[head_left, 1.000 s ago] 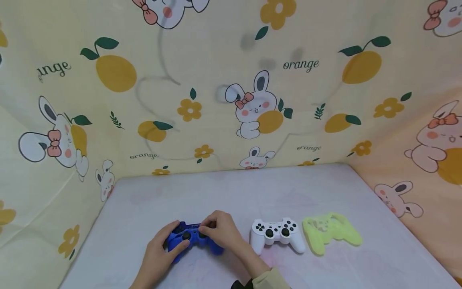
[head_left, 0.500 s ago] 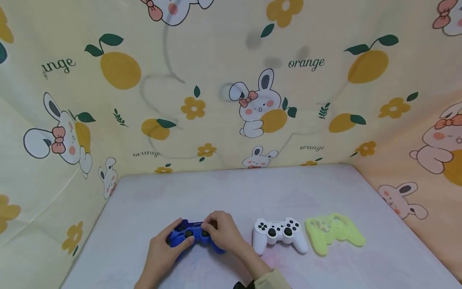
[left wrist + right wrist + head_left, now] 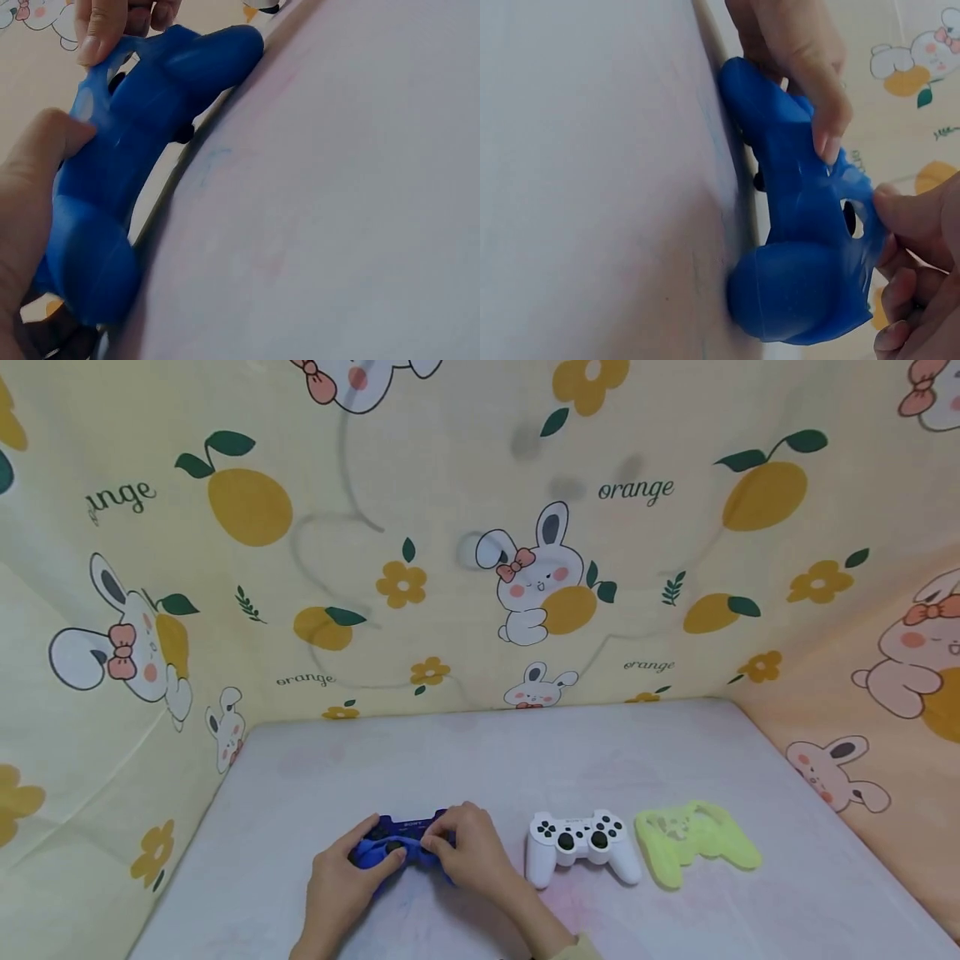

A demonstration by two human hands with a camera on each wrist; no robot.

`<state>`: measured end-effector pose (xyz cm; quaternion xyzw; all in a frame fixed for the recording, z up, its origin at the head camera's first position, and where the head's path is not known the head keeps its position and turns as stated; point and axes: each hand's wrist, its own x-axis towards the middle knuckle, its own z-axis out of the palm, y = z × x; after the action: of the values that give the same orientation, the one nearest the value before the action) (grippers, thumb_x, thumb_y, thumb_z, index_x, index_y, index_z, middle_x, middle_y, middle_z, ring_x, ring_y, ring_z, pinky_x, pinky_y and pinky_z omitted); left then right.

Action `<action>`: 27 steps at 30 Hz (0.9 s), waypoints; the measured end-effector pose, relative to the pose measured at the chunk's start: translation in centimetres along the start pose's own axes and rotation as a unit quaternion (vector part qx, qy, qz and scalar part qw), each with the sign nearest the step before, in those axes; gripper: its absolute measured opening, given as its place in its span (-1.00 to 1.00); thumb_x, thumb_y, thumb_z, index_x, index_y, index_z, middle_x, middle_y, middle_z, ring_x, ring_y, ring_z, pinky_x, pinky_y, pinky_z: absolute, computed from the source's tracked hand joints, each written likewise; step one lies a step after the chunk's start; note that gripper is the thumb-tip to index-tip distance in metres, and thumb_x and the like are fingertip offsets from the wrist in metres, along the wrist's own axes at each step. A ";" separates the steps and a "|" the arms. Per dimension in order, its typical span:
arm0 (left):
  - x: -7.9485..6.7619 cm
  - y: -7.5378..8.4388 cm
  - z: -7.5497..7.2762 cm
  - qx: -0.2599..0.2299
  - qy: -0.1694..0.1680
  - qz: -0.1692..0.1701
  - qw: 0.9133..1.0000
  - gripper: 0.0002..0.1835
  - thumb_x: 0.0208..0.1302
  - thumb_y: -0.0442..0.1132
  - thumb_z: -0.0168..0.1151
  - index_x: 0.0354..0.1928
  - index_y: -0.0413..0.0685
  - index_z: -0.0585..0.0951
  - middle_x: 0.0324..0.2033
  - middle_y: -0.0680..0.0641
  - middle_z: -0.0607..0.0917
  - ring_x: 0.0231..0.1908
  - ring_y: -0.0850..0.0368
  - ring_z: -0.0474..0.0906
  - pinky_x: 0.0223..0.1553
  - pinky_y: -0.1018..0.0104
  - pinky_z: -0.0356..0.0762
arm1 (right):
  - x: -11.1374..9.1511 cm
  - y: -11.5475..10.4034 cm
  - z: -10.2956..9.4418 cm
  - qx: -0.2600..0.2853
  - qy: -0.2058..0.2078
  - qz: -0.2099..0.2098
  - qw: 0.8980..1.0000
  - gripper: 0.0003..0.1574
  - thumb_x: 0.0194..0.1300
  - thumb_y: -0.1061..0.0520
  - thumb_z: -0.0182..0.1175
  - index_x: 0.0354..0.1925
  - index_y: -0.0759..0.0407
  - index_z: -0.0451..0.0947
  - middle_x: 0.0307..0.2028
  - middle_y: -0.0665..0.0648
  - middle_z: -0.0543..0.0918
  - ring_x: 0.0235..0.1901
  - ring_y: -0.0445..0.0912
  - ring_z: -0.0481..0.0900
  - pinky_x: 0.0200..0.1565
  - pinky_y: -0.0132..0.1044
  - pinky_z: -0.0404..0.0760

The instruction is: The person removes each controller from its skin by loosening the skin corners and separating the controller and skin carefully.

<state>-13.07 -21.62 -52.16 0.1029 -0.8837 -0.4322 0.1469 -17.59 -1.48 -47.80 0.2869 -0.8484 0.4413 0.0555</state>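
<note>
A dark blue game controller [image 3: 408,829] sits at the front left of the table, inside a brighter blue silicone cover [image 3: 791,202]. My left hand [image 3: 337,881] grips its left side, the thumb lying across the cover's face. With thumb and fingertips my right hand [image 3: 472,852] pinches the cover's upper right edge. In the right wrist view the pinched edge is stretched away from the controller, with a dark stick showing through a hole. Both handles stay sheathed in the cover [image 3: 97,255]. The curled fingers of the right hand hide the controller's right buttons in the head view.
To the right lies a white game controller [image 3: 576,843], face up. Beside it is a lime-green silicone controller cover [image 3: 693,843], lying flat. A pale cloth covers the table [image 3: 480,760]; printed curtains [image 3: 450,635] enclose its back and sides.
My right hand has pulled the cover's pinched edge, baring more of the controller's top around the SONY label. The left hand keeps its grip. The head view has shifted slightly.
</note>
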 end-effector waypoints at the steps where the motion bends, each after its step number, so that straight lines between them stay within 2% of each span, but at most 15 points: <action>1: 0.0 0.0 0.1 0.002 0.004 0.000 1.000 -0.14 -0.15 0.31 0.52 0.21 0.04 0.61 0.10 -0.21 0.62 0.13 -0.24 0.50 0.11 -0.18 0.40 | -0.1 -0.1 0.0 -0.002 0.003 -0.002 1.000 -0.90 0.16 0.21 0.42 -0.46 0.03 0.75 -0.48 -0.27 0.59 -0.37 -0.27 0.42 -0.16 -0.24 0.38; 7: 0.0 -0.1 0.2 -0.005 0.013 0.006 1.000 -0.16 -0.20 0.26 0.58 0.17 0.01 0.64 0.06 -0.23 0.64 0.11 -0.24 0.52 0.11 -0.15 0.41 | -0.8 -0.4 -0.2 0.008 0.015 -0.014 1.000 -0.88 0.15 0.26 0.41 -0.47 0.06 0.74 -0.47 -0.24 0.59 -0.35 -0.28 0.44 -0.22 -0.31 0.44; 16: 0.0 -0.1 0.0 -0.003 0.008 -0.006 1.000 -0.16 -0.22 0.26 0.59 0.17 0.05 0.65 0.07 -0.25 0.63 0.11 -0.24 0.52 0.10 -0.16 0.42 | -1.2 -0.2 0.3 0.023 0.031 -0.034 0.999 -0.89 0.09 0.30 0.44 -0.49 0.13 0.74 -0.50 -0.20 0.57 -0.39 -0.29 0.48 -0.26 -0.36 0.48; 21: 0.0 -0.2 0.1 -0.002 0.007 -0.005 1.000 -0.16 -0.21 0.25 0.59 0.17 0.04 0.64 0.07 -0.26 0.63 0.11 -0.25 0.52 0.10 -0.15 0.42 | -1.5 -0.1 0.6 -0.018 0.048 -0.048 0.998 -0.91 0.04 0.28 0.48 -0.49 0.11 0.76 -0.50 -0.18 0.56 -0.42 -0.28 0.48 -0.30 -0.38 0.46; 27: 0.1 -0.3 0.0 -0.012 0.004 0.004 1.000 -0.15 -0.20 0.25 0.58 0.18 0.00 0.63 0.07 -0.26 0.62 0.12 -0.24 0.51 0.14 -0.14 0.39 | -1.5 -0.1 0.9 -0.090 0.086 -0.066 0.990 -0.89 -0.04 0.18 0.56 -0.50 0.05 0.78 -0.49 -0.19 0.50 -0.41 -0.28 0.43 -0.30 -0.34 0.42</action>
<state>-13.15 -21.83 -52.41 0.0996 -0.8782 -0.4419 0.1533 -16.15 -1.62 -48.80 0.2971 -0.8561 0.3814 0.1825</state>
